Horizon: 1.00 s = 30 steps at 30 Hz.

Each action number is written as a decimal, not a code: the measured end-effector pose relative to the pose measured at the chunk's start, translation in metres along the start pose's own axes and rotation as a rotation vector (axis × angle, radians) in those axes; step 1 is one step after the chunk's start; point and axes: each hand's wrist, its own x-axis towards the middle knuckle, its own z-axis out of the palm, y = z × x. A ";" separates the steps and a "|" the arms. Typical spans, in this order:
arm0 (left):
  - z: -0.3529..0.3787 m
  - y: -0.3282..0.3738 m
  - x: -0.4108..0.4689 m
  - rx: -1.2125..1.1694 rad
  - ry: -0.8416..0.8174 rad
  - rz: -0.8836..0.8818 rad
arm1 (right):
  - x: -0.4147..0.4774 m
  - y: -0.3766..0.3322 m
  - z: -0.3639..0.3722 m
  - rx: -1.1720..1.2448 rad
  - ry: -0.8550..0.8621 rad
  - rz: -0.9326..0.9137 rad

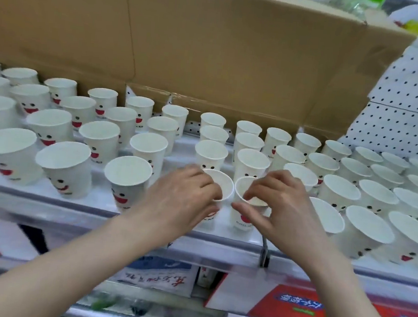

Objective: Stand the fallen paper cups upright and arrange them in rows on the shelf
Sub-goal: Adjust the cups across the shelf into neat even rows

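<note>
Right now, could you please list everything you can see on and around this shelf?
Shelf: one, white, middle of view.
Paper cups: several dozen, white with red smiling faces, upright in rows on it.
Left front cup: one, white, front edge, centre.
Right front cup: one, white, beside it.
Cardboard box: one, brown, behind the cups.
Pegboard: one, white, back right.
Red box: one, red and white, below, right.
Printed bag: one, white with red writing, below, centre.
Left hand: one, grips the left front cup's rim.
Right hand: one, pinches the right front cup's rim.

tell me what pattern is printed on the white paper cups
The white paper cups carry a smiley face: black dot eyes, red mouth. Head view.
</note>
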 end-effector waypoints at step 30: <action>-0.033 -0.019 -0.010 -0.160 0.028 -0.110 | 0.017 -0.008 -0.036 0.023 0.054 0.112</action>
